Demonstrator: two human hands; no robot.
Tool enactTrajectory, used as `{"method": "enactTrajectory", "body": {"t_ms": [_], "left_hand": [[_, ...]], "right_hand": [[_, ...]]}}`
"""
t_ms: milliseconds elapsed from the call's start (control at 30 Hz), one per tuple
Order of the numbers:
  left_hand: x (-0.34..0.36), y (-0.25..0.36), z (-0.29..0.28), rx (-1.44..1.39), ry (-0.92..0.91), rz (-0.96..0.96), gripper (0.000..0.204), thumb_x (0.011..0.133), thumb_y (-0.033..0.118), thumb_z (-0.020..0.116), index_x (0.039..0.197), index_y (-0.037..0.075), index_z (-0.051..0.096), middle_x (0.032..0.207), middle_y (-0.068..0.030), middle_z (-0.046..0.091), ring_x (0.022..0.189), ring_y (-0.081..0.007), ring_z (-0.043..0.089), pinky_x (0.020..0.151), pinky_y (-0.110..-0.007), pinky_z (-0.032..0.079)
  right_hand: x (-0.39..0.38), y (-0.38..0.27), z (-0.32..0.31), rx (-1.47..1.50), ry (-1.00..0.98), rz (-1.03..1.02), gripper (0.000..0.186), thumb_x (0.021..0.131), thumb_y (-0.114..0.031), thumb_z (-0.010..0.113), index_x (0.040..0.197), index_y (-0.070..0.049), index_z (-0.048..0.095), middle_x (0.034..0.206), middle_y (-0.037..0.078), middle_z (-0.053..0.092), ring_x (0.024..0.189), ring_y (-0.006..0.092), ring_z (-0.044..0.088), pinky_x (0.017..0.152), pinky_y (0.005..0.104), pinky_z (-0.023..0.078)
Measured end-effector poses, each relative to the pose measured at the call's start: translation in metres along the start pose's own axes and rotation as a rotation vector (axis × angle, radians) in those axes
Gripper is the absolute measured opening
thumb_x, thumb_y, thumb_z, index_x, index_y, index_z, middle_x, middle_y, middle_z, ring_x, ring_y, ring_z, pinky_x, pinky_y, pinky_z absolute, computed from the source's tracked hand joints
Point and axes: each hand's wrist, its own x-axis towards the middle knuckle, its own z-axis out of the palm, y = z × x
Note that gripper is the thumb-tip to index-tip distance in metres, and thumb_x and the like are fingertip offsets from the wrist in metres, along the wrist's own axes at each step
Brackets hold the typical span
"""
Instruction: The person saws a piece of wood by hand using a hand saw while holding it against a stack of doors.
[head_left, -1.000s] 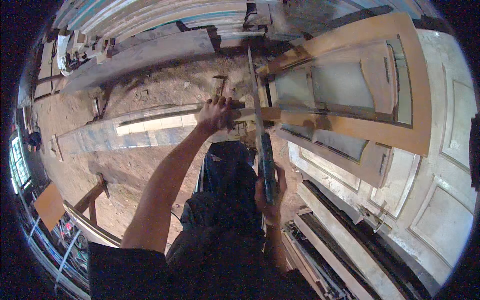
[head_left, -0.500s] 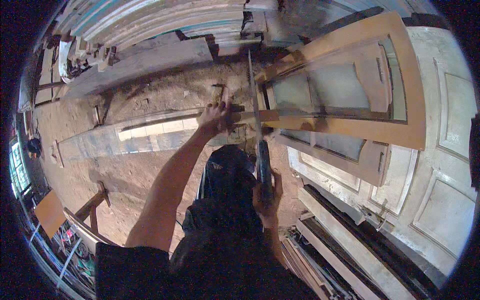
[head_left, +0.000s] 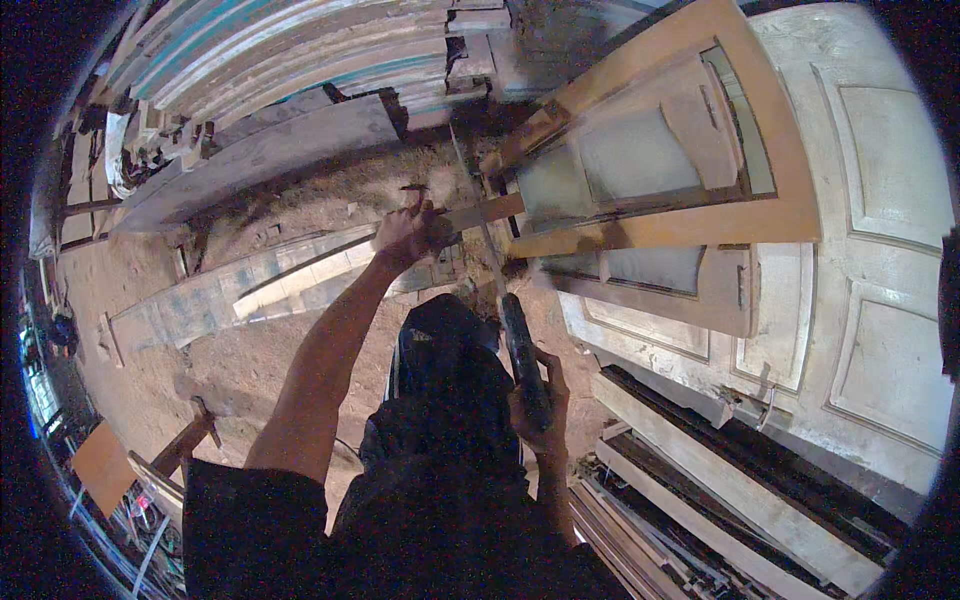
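"While the saw (head_left: 514,325) lies across the brown wooden strip (head_left: 505,206), which step are you on?"

"Sawing, I'd judge: the blade (head_left: 488,235) crosses the strip just right of my left hand (head_left: 405,235). The next stroke calls for a true line and a strip that can't slip."

"And your fingers?"

"My right hand (head_left: 541,408) wraps its fingers around the saw's dark handle (head_left: 526,365). My left fingers bend over the strip; whether they grip or only press, I can't tell."

"What's it all made of?"

"The blade is long and thin, the strip flat and narrow. Leftward runs a long, stained plank surface (head_left: 190,300), above rough reddish ground (head_left: 260,375). On my right, an orange-brown door (head_left: 790,180) frames frosted-looking panels (head_left: 640,150); the whitish door (head_left: 895,150) has moulded rectangles. Farther off, teal-edged planks (head_left: 290,60) lie stacked."
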Motion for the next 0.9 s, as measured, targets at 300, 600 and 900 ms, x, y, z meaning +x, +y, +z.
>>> {"method": "enactTrajectory", "body": {"t_ms": [300, 600, 900], "left_hand": [[0.008, 0.022, 0.001, 0.488, 0.143, 0.281, 0.071, 0.08, 0.051, 0.073, 0.131, 0.007, 0.05, 0.11, -0.0201, 0.068, 0.097, -0.0369, 0.069, 0.079, -0.047, 0.056], [0.041, 0.036, 0.015, 0.273, 0.029, 0.167, 0.06, 0.087, 0.055, 0.066, 0.132, 0.016, 0.058, 0.128, -0.0167, 0.062, 0.118, -0.037, 0.059, 0.098, -0.057, 0.046], [-0.006, -0.027, 0.006, 0.636, 0.579, 0.241, 0.086, 0.079, 0.067, 0.068, 0.141, 0.011, 0.051, 0.148, -0.0195, 0.044, 0.131, -0.0398, 0.047, 0.106, -0.064, 0.038]], "right_hand": [[-0.034, 0.022, 0.035, 0.099, 0.116, -0.156, 0.044, 0.088, -0.005, 0.06, 0.13, -0.002, 0.047, 0.092, 0.003, 0.06, 0.072, 0.0069, 0.053, 0.063, 0.0225, 0.042], [-0.026, 0.033, 0.005, 0.231, 0.004, -0.342, 0.053, 0.094, -0.016, 0.07, 0.134, -0.002, 0.04, 0.109, 0.012, 0.068, 0.09, 0.0202, 0.066, 0.081, 0.0327, 0.052], [0.021, 0.034, 0.01, 0.031, -0.044, -0.59, 0.049, 0.089, -0.006, 0.07, 0.133, -0.002, 0.049, 0.098, 0.007, 0.065, 0.08, 0.0137, 0.061, 0.07, 0.0307, 0.052]]}}
